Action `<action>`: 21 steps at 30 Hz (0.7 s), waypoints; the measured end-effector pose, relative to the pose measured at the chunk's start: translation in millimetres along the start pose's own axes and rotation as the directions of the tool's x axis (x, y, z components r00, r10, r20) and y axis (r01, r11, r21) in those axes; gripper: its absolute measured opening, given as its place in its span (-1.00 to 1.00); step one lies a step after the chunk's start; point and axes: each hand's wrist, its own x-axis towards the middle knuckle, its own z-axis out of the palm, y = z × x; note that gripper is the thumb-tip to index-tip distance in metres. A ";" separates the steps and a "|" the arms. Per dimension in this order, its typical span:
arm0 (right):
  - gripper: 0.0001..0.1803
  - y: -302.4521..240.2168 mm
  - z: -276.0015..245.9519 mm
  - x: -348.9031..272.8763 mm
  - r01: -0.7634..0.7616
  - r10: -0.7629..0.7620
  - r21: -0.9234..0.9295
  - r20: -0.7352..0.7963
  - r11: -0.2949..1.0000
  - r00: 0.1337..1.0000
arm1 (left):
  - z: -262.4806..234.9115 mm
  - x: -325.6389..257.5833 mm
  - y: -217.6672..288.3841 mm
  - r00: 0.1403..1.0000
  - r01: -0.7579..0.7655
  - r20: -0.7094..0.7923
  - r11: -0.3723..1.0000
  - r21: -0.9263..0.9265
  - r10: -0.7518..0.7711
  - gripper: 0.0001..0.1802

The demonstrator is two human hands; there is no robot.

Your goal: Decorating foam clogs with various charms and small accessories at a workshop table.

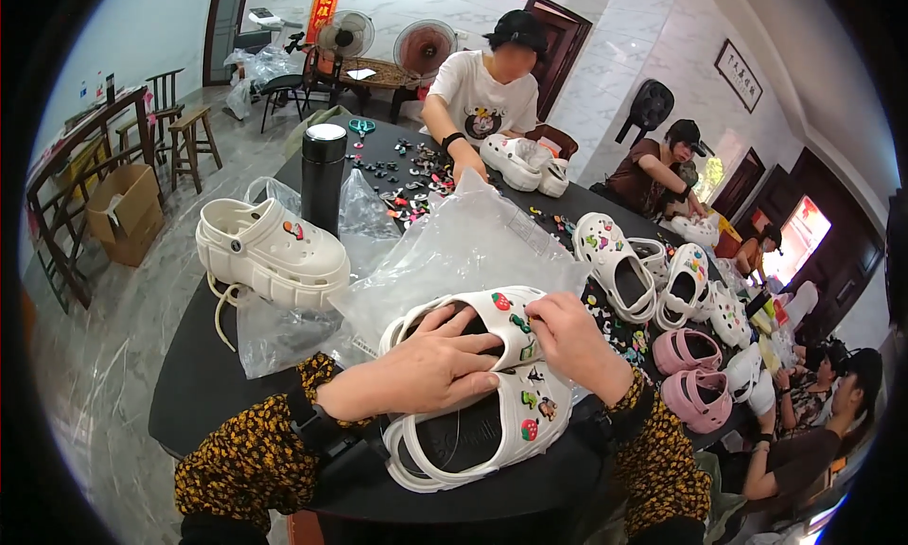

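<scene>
A pair of white clogs with black insoles lies in front of me, toes to the right. The far clog (506,308) carries a red strawberry charm and green ones; the near clog (530,431) has similar charms on its toe. My left hand (426,360) reaches into the far clog's opening, fingers inside and thumb outside, gripping its upper. With fingertips pinched, my right hand (572,342) presses on that clog's toe at a small orange-yellow shoe charm (532,319), mostly hidden by the fingers. Beyond the pair a clear plastic bag (463,247) lies crumpled.
On the black table (203,375) stand a chunky white clog (274,252) and a black thermos (323,176). Scattered charms (416,181) lie further back. More white clogs (615,266) and pink clogs (695,403) line the right. Across sits a co-worker (487,91); others work at right.
</scene>
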 end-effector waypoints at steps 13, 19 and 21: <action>-0.87 8.7 -27.8 -14.6 -0.196 0.141 0.211 0.248 0.958 0.958 | -3.9 3.2 8.1 0.998 -0.015 0.061 1.000 -0.023 0.016 -0.66; -0.85 18.1 -31.2 -28.0 -0.204 0.120 0.310 0.269 0.929 0.956 | -3.4 6.7 12.0 0.991 -0.023 0.132 0.999 -0.024 0.026 -0.65; -0.88 16.9 -33.2 -30.0 -0.174 0.078 0.324 0.288 0.930 0.955 | -2.7 6.1 12.7 0.991 -0.025 0.133 1.000 -0.017 0.027 -0.64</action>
